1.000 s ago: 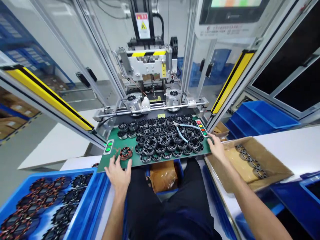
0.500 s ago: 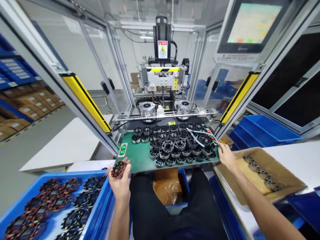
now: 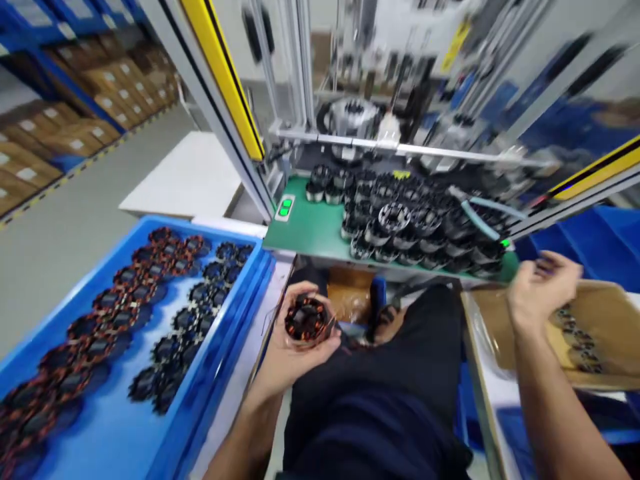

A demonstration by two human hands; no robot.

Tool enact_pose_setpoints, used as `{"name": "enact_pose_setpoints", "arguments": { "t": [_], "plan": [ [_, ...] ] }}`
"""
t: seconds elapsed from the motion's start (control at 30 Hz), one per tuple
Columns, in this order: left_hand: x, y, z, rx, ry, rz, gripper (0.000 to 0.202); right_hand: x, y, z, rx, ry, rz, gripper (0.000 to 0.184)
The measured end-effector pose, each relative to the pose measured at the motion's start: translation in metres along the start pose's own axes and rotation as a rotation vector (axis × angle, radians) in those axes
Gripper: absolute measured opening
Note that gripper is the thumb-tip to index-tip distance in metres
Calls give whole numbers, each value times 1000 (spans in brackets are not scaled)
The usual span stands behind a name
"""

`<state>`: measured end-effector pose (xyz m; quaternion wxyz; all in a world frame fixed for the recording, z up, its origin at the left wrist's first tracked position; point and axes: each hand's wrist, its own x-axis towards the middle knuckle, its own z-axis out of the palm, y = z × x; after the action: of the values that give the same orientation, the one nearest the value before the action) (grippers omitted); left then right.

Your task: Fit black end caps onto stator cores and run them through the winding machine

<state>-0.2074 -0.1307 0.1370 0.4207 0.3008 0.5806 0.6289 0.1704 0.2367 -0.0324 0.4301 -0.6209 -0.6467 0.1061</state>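
Note:
My left hand [image 3: 295, 350] is closed around a copper-wound stator [image 3: 306, 320], held above my lap with its ring face up. Thin loose wires stick out at its sides. My right hand [image 3: 543, 290] is in the air by the near right corner of the green work surface [image 3: 310, 230], over the edge of a cardboard box [image 3: 607, 300]. Its fingers are loosely curled and somewhat blurred, with a gap at the thumb and nothing visible in them. Black-and-silver stator cores [image 3: 395, 219] stand stacked on the green surface, and pliers [image 3: 483, 217] with light blue handles lie on them.
On the left, a blue tray [image 3: 115, 433] holds rows of copper-wound stators [image 3: 143, 290] and black ones [image 3: 193, 317]. A green-lit switch [image 3: 285, 208] is at the surface's left corner. Behind stands a machine with a metal bar [image 3: 415, 148] and a yellow post [image 3: 225, 80].
The view has turned left and down. My left hand has brought the stator in over my lap. My right hand has come off the work surface's right edge and lifted.

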Motion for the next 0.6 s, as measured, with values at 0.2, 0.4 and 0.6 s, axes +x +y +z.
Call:
{"name": "enact_pose_setpoints", "arguments": {
  "t": [0.2,0.4,0.6],
  "plan": [
    [-3,-8,13,194,-82,55,63,-125,-143,-48,581,-469,-96,34],
    [-1,-17,25,301,-124,66,81,-128,-227,-86,602,-960,-370,22],
    [1,-15,36,229,-134,-23,105,-122,-242,-84,620,-1172,-480,91]
  ]
}}
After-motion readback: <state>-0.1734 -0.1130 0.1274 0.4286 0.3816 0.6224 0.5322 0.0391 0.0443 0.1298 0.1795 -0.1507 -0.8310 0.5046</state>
